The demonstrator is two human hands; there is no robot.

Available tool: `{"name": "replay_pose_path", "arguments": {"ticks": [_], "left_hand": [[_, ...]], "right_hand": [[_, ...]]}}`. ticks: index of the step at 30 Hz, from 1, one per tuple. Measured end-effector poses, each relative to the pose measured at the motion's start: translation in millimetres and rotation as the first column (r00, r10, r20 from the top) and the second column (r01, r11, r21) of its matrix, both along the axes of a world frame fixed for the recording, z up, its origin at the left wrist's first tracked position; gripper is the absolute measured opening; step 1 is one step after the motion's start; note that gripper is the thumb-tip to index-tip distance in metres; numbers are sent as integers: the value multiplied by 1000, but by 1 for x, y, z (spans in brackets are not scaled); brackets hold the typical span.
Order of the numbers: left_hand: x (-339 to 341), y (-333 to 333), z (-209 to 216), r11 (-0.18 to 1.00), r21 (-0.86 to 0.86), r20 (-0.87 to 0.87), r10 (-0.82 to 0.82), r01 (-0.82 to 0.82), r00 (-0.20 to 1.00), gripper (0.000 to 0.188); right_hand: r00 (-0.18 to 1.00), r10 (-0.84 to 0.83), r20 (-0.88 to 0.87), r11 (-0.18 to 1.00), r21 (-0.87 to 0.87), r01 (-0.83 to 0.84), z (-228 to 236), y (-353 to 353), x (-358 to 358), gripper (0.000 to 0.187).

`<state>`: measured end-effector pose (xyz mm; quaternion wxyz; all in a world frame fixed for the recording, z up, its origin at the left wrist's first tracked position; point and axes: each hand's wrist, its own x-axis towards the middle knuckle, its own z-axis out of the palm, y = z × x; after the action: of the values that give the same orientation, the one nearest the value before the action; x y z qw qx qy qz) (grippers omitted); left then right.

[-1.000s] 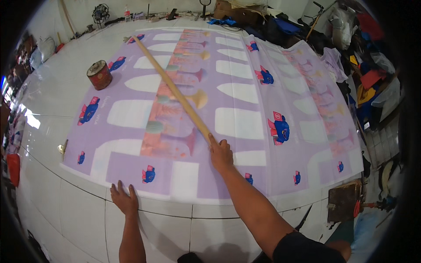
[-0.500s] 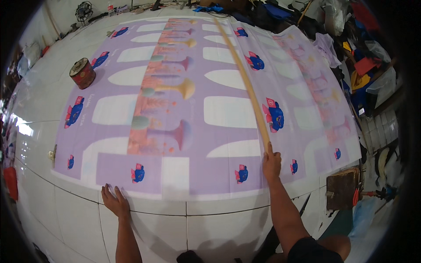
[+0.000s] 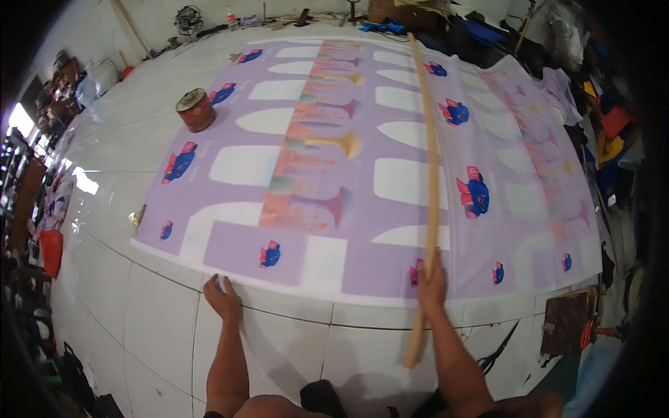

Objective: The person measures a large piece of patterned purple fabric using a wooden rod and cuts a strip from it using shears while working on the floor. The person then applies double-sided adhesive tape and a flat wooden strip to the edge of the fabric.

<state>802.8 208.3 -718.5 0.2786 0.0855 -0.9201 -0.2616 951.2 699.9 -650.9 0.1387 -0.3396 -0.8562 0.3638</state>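
Observation:
A wide lilac printed fabric sheet [image 3: 362, 268] with white cut-out shapes and small blue-and-pink figures is spread over the floor. My right hand [image 3: 433, 285] is wrapped round a long wooden stick [image 3: 431, 160]. That stick runs lengthwise over the sheet, its near end reaching past my hand above the tiles. At the sheet's near left edge, my left hand [image 3: 223, 298] has its fingers apart and holds nothing; whether the fingertips touch the fabric is hard to tell. A rusty red tin [image 3: 196, 110] stands on the sheet's left border.
White floor tiles [image 3: 160, 306] surround the sheet. Black scissors [image 3: 496, 352] lie right of my right forearm. A worn brown box-like block [image 3: 568, 322] sits by the near right corner. Piled cloth and bags [image 3: 613, 118] line the right side; a small fan [image 3: 189, 21] stands far left.
The whole view has shifted. My right hand has come nearer the sheet's front edge, and the stick now points more straight away from me, its near end showing below the hand.

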Motion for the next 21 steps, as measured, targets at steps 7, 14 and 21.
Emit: {"name": "replay_pose_path", "arguments": {"ticks": [7,14,21], "left_hand": [[96,106,71,491,797,363,-855,353,370,49],[103,75,78,935,350,573,-259,53,778,44],[11,-165,65,979,-184,345,145,-84,928,47]], "right_hand": [[933,165,-320,935,-250,-252,-9,-191,-94,73],[713,597,-369,660,-279,-697,26,-277,-142,70],[685,713,-147,633,-284,-720,18,-191,-85,63]]}}
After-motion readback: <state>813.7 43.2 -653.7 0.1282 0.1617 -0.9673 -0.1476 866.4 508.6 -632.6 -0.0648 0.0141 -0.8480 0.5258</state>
